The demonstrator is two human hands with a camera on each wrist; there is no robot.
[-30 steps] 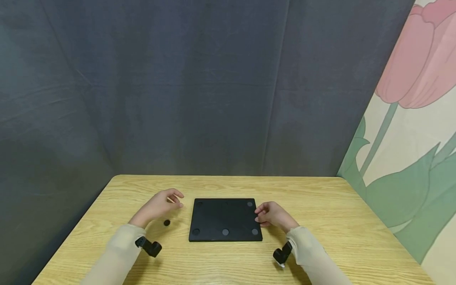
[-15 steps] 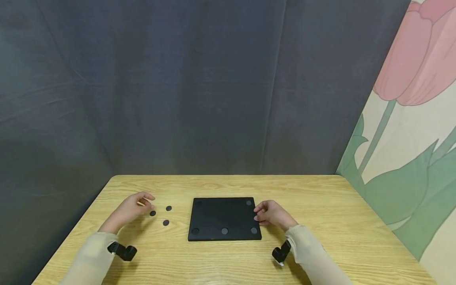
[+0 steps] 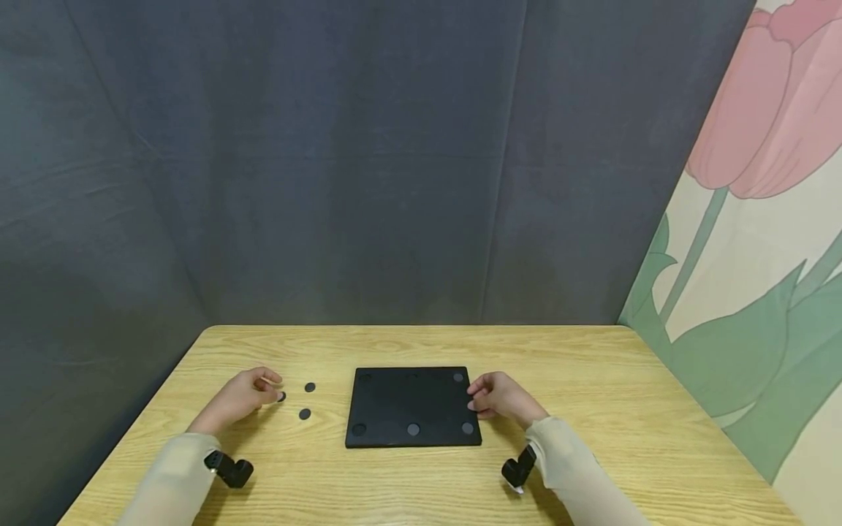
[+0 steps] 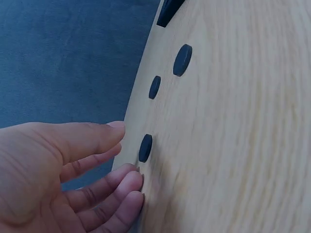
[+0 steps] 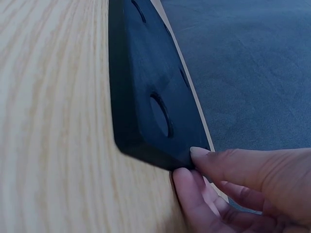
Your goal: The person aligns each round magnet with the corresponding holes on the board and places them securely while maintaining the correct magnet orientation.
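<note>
While my head camera looks forward and down, both my hands show over a pale, wood-grained tabletop that meets a dark blue-grey curtain. One black board, flat, rectangular and dull, lies near the middle, its long sides running left to right. I count five round spots on its face, three greyish and two darker; a sixth mark, midway along the far edge, is too faint to make out. Three small black discs lie to the left of the board, well apart from it, in a loose triangle. My left hand is at the leftmost disc, partly covering it, and my right hand is at the board's right edge.

From my left wrist I count the same three discs, thick and coin-like with smooth faces, and see one dark corner of the board beyond them. My thumb and fingers stand apart, lightly bent, with the nearest disc by the gap; I cannot tell whether they touch it.

From my right wrist the board looks thick, with a round recess near my hand and three more partly seen. My thumb and fingers pinch the board by its edge.
</note>
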